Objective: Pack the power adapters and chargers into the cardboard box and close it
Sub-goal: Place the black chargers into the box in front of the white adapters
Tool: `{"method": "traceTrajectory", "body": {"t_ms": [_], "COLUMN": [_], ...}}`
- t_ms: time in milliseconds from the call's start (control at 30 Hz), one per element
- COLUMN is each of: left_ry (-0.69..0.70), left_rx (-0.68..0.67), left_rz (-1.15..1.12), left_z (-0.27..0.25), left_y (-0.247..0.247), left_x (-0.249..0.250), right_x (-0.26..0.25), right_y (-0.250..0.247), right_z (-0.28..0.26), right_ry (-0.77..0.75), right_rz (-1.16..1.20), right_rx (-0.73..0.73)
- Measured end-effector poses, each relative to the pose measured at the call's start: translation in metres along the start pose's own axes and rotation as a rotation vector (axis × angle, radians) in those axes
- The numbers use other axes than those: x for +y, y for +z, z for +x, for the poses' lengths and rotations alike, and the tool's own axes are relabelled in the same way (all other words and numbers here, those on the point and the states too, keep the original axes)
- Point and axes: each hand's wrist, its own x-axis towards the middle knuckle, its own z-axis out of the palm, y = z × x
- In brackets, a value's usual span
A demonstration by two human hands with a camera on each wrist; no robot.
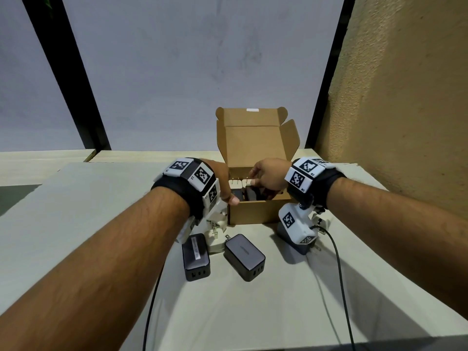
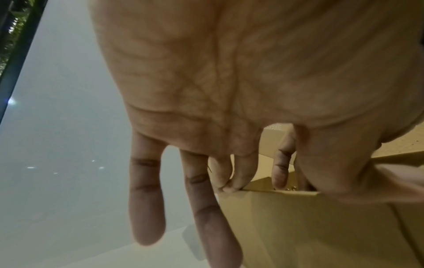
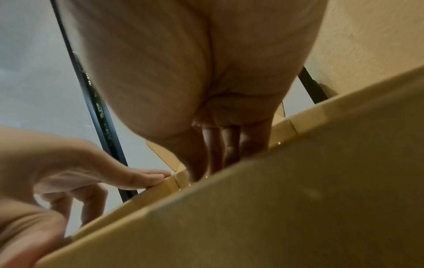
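An open cardboard box (image 1: 253, 211) stands mid-table with its lid upright. Dark adapters and white chargers with gold prongs lie inside. My right hand (image 1: 253, 179) reaches into the box from the right and pinches a white charger (image 1: 249, 183) near the far side. My left hand (image 1: 225, 188) rests on the box's front-left corner, thumb on the rim. In the left wrist view its fingers (image 2: 229, 185) are fairly straight and touch the box (image 2: 309, 226) at its rim. The right wrist view shows my right fingers (image 3: 227, 152) dipping behind the box wall (image 3: 275, 208), contents hidden.
Two dark grey adapters (image 1: 196, 257) (image 1: 244, 257) and a white charger (image 1: 215, 240) lie in front of the box. Another grey adapter (image 1: 295, 243) sits under my right wrist camera. Black cables (image 1: 339, 274) trail toward me. A textured wall (image 1: 405, 97) rises at the right.
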Motion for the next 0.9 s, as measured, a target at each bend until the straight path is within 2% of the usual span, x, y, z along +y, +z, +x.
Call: {"method": "traceTrajectory", "body": {"t_ms": [100,400,600,733,900], "left_ry": [0.013,0.008,-0.003,-0.007,-0.018], "left_rx": [0.001,-0.025,-0.012,-0.03,0.016], "left_rz": [0.011,-0.021,-0.04,-0.031,-0.047], "left_z": [0.003,0.01,0.007,0.004,0.003], "left_y": [0.002,0.004,0.002,-0.003,-0.001], "left_x": [-0.002,-0.007,-0.005,-0.001,-0.002], "right_x": [0.0,0.007,0.001,-0.013,-0.021], "right_y": [0.001,0.0,0.002,0.021,0.048], "right_z": [-0.001,-0.015,-0.067,-0.111,-0.124], "right_ry": [-0.035,-0.103,-0.264,-0.311,-0.271], "right_rz": [-0.005,-0.057,-0.023,-0.142,-0.196], "right_rx": [-0.044,-0.036,0.125,-0.041,-0.166]}}
